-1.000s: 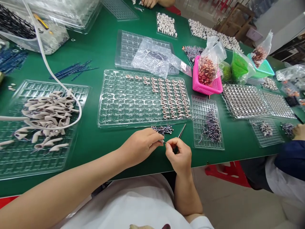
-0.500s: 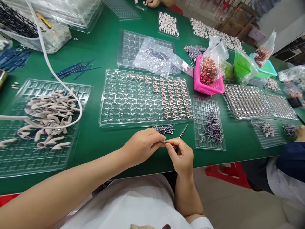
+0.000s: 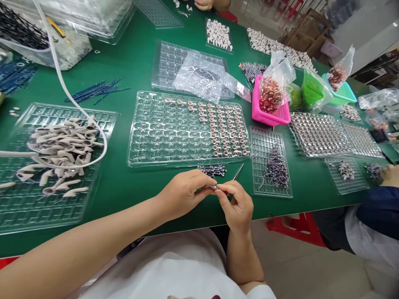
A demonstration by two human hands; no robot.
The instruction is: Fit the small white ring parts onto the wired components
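Note:
My left hand (image 3: 184,192) is closed in a pinch on a small pale piece (image 3: 213,187) near the table's front edge. From the other side, my right hand (image 3: 237,206) pinches the end of that piece with thumb and forefinger. Slim pointed tweezers (image 3: 238,171) stick out past my right hand, tips pointing away; they appear tucked in its fingers. Just beyond the fingertips lies a small pile of dark wired parts (image 3: 213,170). Behind it a clear tray (image 3: 162,137) carries rows of small beige pieces (image 3: 229,131) on its right side.
At left, beige tubular shells (image 3: 67,143) lie heaped on another tray, with a white cable (image 3: 102,141) looping over them. To the right are a tray of wired parts (image 3: 276,166), a pink basket (image 3: 270,119) and a co-worker's hand (image 3: 390,175). A plastic bag (image 3: 199,77) lies farther back.
The view has shifted slightly left. My fingers have moved a little on the small pale piece, and the left fingertips are slightly farther apart. Both hands stay together at it.

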